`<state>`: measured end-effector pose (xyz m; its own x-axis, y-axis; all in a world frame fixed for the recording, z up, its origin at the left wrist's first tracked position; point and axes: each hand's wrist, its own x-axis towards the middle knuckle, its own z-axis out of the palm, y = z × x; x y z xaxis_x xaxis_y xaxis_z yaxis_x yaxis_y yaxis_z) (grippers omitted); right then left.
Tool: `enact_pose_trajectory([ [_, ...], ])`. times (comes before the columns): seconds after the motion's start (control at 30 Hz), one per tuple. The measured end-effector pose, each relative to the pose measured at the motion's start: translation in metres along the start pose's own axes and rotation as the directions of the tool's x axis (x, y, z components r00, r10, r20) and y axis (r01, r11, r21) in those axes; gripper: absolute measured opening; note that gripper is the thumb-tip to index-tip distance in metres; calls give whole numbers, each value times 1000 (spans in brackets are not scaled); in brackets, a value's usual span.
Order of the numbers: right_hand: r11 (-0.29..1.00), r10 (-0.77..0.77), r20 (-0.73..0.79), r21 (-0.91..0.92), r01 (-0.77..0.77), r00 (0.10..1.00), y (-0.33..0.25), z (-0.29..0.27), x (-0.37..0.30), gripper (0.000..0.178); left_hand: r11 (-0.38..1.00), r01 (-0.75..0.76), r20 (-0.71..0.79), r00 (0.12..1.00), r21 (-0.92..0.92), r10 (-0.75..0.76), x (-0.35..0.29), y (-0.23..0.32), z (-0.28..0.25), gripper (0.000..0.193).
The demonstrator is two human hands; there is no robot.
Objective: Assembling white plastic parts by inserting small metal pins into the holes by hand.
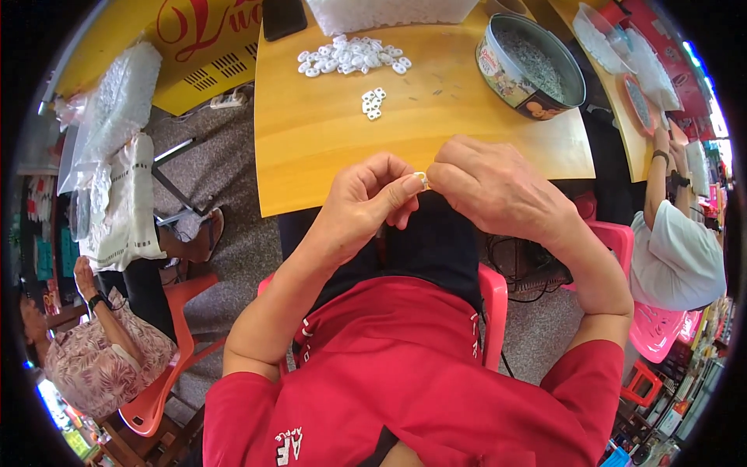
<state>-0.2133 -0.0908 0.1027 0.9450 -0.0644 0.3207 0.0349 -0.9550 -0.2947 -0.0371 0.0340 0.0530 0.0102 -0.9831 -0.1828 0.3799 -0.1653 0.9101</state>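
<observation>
Over the near edge of the table (303, 148), the left hand (373, 191) pinches one small white piece (421, 178) by thumb and fingertip; the right hand (498, 183) bends in beside it, hiding its own fingertips, so I cannot tell their grip. Farther on the table are about six white pieces (373, 103), one round tin (506, 82) at right, one uncountable white pile (350, 56), one phone (283, 17) at far left.

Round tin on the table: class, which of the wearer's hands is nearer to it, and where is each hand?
Right. The right hand sits below and slightly left of the round tin in the picture; the left hand is farther off, to the lower left.
</observation>
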Motion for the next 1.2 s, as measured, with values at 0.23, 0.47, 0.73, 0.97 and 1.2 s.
enact_pose_trajectory([
  [0.23, 943, 145, -20, 304, -132, 989, 0, 10, -3, 9, 997, -54, -26, 998, 52, 56, -2, -2, 1, 19],
  [0.47, 573, 443, 258, 655, -493, 859, -5, 13, -3, 14, 962, -164, -60, 982, 219, 181, -1, -8, 3, 16],
  [0.73, 561, 501, 329, 580, -590, 800, 10, 8, -4, 16, 998, -49, -47, 998, 39, 51, 13, -13, -14, 18],
  [0.97, 982, 158, -85, -86, -165, 984, 12, 12, -7, 18, 999, -10, -45, 999, -44, 8, 11, -11, -16, 20],
  [1.2, 993, 16, -79, -116, -25, 997, 8, 12, -1, 21, 998, 5, -21, 1000, -60, -7, 7, -6, -14, 20],
])
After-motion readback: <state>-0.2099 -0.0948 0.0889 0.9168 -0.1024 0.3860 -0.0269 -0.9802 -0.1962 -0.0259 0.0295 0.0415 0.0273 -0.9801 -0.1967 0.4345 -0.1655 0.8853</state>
